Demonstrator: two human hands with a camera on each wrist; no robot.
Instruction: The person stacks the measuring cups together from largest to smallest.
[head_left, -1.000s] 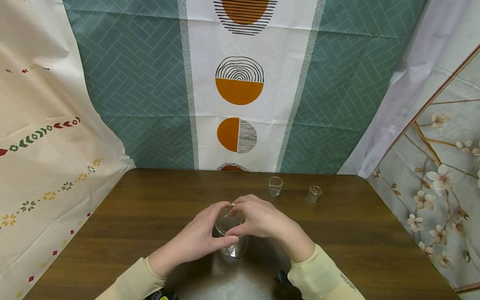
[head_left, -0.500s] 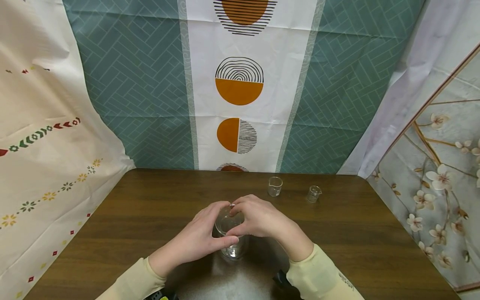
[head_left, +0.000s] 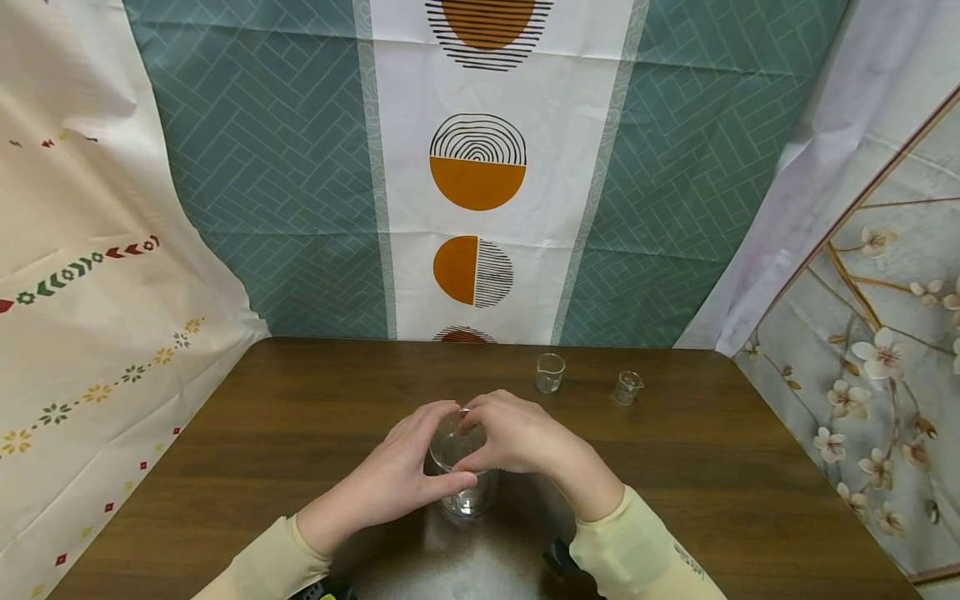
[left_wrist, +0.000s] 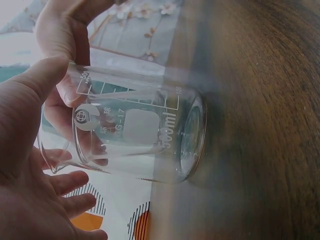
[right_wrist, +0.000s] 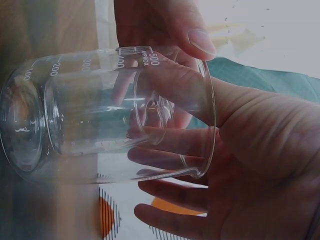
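Both your hands are on glassware at the middle of the near part of the brown wooden table [head_left: 315,450]. Your left hand [head_left: 397,475] curls round the mouth of the large beaker [head_left: 468,500], thumb across the near side, fingers round the left; grip is on that glass. Your right hand [head_left: 525,437] dips thumb and fingertips inside that mouth, pinching 1 inner beaker [right_wrist: 82,117] near its rim. Exact fingertip contact is blurred by the glass.

Large beaker stands upright on the table, right between your hands. Inner beaker is nested inside it, with a gap showing between the 2 bases. Left wrist view gives the white print: 500ml, GG-17, a round logo and a blank white box. Right wrist view gives a scale marked 100, 200, 300, 400 and 500.

Beyond your right hand, near the back edge, 2 beakers stand upright and apart: the left small beaker [head_left: 550,375], a bit farther back, and the right small beaker [head_left: 627,389].

Behind the table hangs a teal-and-white backdrop [head_left: 300,167] with orange half-circles. Cream cloth [head_left: 97,200] drapes at your left, flowered cloth [head_left: 892,433] at your right. You wear pale yellow sleeves [head_left: 637,546].
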